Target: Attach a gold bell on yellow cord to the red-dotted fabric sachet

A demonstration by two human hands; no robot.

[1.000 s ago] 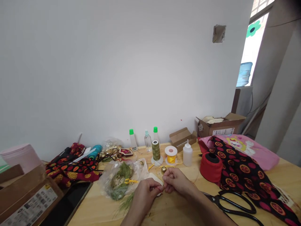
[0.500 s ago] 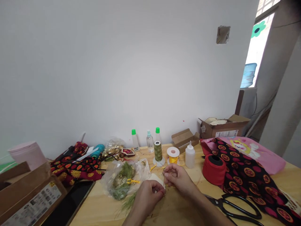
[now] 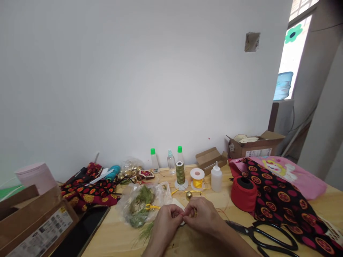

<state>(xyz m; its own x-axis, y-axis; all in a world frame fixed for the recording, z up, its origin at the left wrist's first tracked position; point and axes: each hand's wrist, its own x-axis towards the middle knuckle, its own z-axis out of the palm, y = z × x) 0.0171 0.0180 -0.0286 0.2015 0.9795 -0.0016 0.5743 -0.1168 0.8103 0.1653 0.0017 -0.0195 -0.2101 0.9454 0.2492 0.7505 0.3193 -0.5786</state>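
My left hand (image 3: 168,222) and my right hand (image 3: 203,214) meet fingertip to fingertip low over the table, both closed in a pinch. A bit of yellow cord (image 3: 195,213) shows at my right fingers; what the left fingertips grip is hidden. Just beyond my right hand lies a round gold bell (image 3: 189,195). A pale flat piece (image 3: 178,203) is partly covered by my hands. Left of them, a clear plastic bag (image 3: 162,194) holds green tassels (image 3: 143,195) with a yellow cord loop (image 3: 152,207). A loose green tassel (image 3: 146,232) is by my left wrist.
Behind stand a green thread spool (image 3: 180,174), a yellow cord spool (image 3: 197,178) and a white squeeze bottle (image 3: 216,178). To the right are a red thread cone (image 3: 243,194), black scissors (image 3: 268,237) and patterned cloth (image 3: 285,200). At left are a phone-like black slab (image 3: 83,232) and a carton (image 3: 40,228).
My right hand has come down and left, so that its fingertips now meet those of my left hand. The gold bell now shows beyond my right hand.
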